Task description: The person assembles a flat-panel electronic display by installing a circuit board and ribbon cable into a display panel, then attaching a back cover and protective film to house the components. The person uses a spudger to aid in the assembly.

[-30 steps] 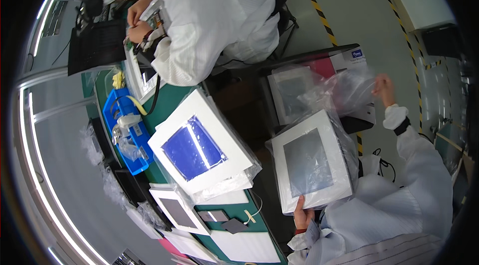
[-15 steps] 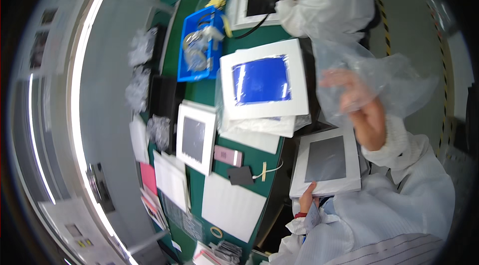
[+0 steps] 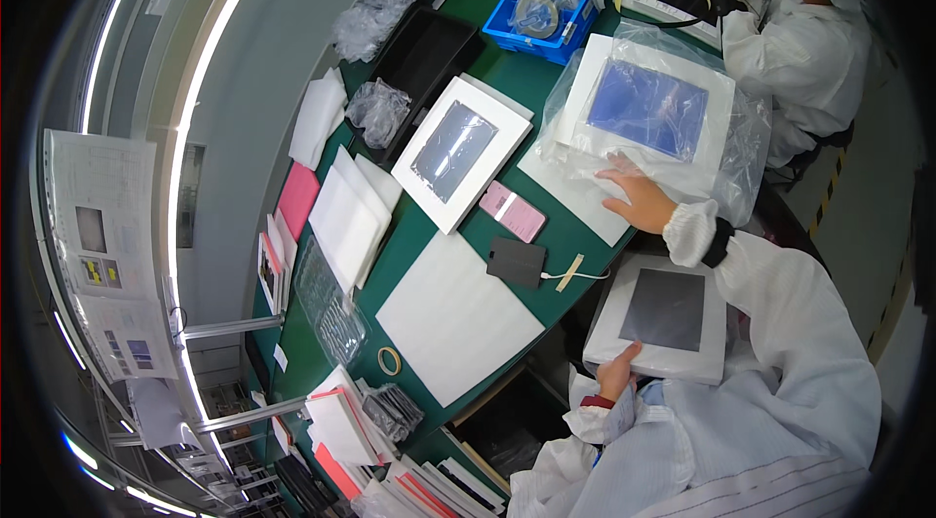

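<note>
On my lap rests a white-framed panel (image 3: 605,330) with a dark grey screen. My left hand (image 3: 614,374) grips its near edge, thumb on top and the other fingers hidden beneath. My right hand (image 3: 639,198) reaches out over the table edge, fingers spread and apparently empty. Beside its fingertips lies a clear plastic bag (image 3: 743,167), spread loosely over a white-framed panel with a blue screen (image 3: 648,109). Whether the fingertips touch the bag I cannot tell.
Left of the blue-screened panel stand another framed panel (image 3: 414,162), a pink phone (image 3: 514,211) and a dark grey box with a white cable (image 3: 517,262). A white sheet (image 3: 458,318) and tape roll (image 3: 389,361) lie nearer. Beyond are a blue bin (image 3: 531,42) and a co-worker (image 3: 795,70).
My right hand has moved left and let go of the plastic bag, which now covers the blue-screened panel. My left hand keeps its hold. The view has turned, shifting the table.
</note>
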### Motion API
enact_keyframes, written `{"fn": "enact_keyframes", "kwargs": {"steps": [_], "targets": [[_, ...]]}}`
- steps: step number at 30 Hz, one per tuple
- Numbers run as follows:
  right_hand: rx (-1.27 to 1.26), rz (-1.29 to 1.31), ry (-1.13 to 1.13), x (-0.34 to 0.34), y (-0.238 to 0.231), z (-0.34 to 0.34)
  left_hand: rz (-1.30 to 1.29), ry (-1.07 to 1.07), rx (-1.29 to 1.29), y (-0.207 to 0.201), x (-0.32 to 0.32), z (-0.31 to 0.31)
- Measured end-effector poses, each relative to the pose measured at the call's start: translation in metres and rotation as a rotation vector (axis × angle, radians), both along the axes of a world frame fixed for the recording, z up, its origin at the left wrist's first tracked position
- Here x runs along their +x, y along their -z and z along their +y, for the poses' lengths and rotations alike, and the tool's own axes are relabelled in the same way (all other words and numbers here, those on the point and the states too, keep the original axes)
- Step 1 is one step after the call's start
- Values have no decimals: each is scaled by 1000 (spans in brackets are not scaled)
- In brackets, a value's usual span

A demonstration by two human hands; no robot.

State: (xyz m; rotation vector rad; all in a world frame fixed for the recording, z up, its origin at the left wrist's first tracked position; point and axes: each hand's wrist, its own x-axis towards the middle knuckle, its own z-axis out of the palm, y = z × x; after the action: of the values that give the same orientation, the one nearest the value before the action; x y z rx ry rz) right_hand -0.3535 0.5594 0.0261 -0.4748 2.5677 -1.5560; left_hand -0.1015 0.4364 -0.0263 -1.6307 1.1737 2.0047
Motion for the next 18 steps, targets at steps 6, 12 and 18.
{"fn": "enact_keyframes", "kwargs": {"steps": [6, 12, 18], "targets": [[1, 107, -52, 78, -102, 57, -147, 285, 24, -55, -20, -14], [687, 47, 502, 71, -59, 85, 78, 154, 171, -61, -6, -19], [111, -82, 295, 40, 1, 82, 120, 153, 249, -85, 0, -29]]}}
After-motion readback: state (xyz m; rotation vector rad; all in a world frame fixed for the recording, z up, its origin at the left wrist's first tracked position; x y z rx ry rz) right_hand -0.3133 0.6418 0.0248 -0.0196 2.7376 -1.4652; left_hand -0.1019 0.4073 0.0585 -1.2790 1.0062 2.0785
